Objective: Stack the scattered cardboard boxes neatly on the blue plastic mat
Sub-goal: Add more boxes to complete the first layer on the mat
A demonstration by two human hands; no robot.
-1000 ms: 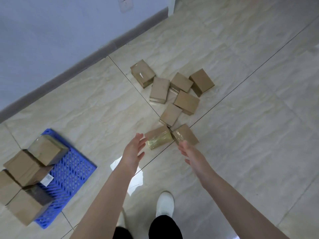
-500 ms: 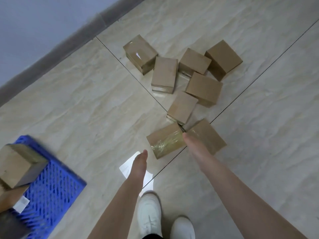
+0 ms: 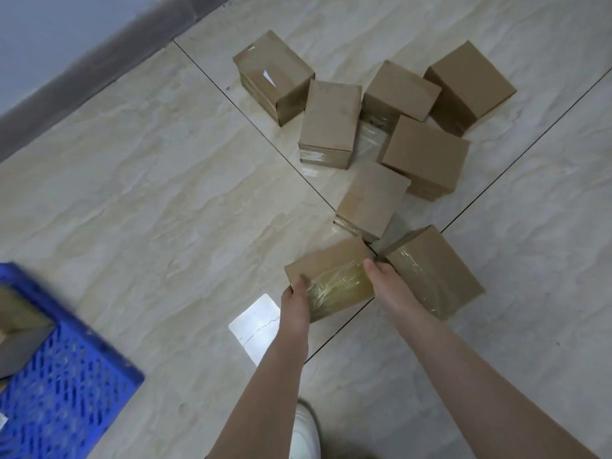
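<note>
Several brown cardboard boxes lie scattered on the tiled floor. The nearest one, a tape-wrapped box [image 3: 331,276], is held from both sides: my left hand [image 3: 295,298] grips its left end and my right hand [image 3: 385,281] grips its right end. Another taped box [image 3: 437,270] lies just right of it, beside my right wrist. Further off are a plain box [image 3: 372,198] and a cluster of several boxes [image 3: 331,122]. The blue plastic mat [image 3: 63,392] is at the lower left, with a box [image 3: 16,326] on it, cut by the frame edge.
A grey skirting board [image 3: 82,61] and a pale wall run along the upper left. Bright light reflects off the tile [image 3: 256,326] near my left wrist. My white shoe [image 3: 306,432] shows at the bottom.
I have leaned in closer to the boxes. Both hands reached forward and closed round the ends of the nearest taped box, the left coming from the floor side.
</note>
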